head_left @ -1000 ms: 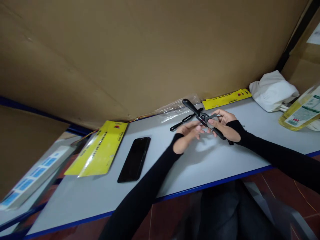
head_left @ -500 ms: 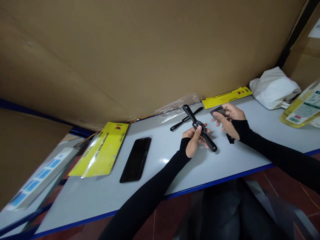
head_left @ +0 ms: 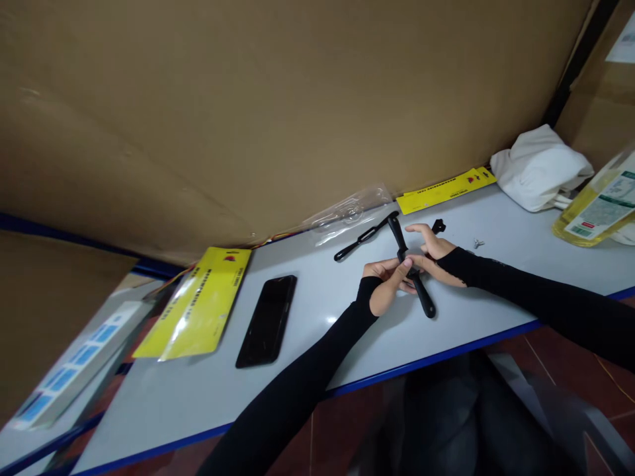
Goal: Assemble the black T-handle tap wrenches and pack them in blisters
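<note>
My left hand (head_left: 385,283) grips the middle of a black spokeshave (head_left: 424,299), its thumb on top and its two handles pointing away from and towards me. Against that same middle part presses the thumb of my right hand (head_left: 435,256), while its index finger sticks out past the far handle. The flat grey blade is hidden between the hands and the tool. Beyond my right hand lies a small black part (head_left: 439,226). A small silver wing screw (head_left: 477,243) rests to its right. Farther back lies a second black spokeshave body (head_left: 366,236).
A black phone (head_left: 266,322) and a yellow package (head_left: 201,304) lie left on the grey table (head_left: 317,344). Along the cardboard wall are clear plastic packaging (head_left: 350,210), yellow cards (head_left: 444,190) and a white cloth bundle (head_left: 540,168). A bottle of yellow liquid (head_left: 598,205) stands right.
My right hand has moved left and down onto the spokeshave, and the blade it held is out of sight. The spokeshave has turned slightly. The wing screw has come into view.
</note>
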### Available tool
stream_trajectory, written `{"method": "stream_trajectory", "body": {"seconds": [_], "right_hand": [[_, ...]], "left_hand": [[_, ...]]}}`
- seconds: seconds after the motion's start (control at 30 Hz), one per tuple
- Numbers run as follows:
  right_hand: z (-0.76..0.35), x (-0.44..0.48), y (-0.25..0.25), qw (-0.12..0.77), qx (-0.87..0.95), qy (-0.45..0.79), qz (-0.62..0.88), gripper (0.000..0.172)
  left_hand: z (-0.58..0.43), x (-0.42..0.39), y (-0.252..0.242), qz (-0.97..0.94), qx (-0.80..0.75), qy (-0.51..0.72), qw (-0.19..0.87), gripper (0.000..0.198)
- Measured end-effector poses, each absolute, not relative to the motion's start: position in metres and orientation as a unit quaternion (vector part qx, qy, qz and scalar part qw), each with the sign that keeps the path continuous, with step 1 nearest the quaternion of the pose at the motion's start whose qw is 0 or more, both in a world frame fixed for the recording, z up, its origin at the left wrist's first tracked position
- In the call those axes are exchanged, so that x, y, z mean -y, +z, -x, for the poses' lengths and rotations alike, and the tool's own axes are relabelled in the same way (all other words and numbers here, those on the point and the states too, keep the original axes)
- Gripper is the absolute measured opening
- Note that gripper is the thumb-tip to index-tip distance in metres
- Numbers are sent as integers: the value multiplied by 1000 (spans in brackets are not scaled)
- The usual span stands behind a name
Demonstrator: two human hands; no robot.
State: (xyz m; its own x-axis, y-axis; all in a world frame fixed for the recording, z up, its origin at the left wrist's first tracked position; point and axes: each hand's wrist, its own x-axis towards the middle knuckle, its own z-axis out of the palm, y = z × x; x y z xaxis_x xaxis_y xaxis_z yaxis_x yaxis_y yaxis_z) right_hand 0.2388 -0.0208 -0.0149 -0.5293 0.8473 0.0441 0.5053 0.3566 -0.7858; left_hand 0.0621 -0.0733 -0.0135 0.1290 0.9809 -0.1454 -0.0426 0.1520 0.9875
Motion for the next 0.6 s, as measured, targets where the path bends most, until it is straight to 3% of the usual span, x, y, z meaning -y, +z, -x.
{"method": "stream_trajectory", "body": {"seconds": [0.2, 0.33, 0.43, 0.6], "right_hand": [[-238, 22, -16, 173, 828, 314, 431, 60], [-244, 19, -12, 214, 824, 351, 389, 56], [-248, 17, -10, 247, 802, 395, 374, 42], [-249, 14, -14, 248, 804, 408, 356, 33]], "left_hand": [[-61, 71, -16, -443, -511, 449, 584, 61], [-61, 70, -21, -422, -523, 457, 583, 61], [-62, 70, -22, -418, -528, 459, 579, 58], [-62, 71, -21, -427, -528, 458, 574, 55]]}}
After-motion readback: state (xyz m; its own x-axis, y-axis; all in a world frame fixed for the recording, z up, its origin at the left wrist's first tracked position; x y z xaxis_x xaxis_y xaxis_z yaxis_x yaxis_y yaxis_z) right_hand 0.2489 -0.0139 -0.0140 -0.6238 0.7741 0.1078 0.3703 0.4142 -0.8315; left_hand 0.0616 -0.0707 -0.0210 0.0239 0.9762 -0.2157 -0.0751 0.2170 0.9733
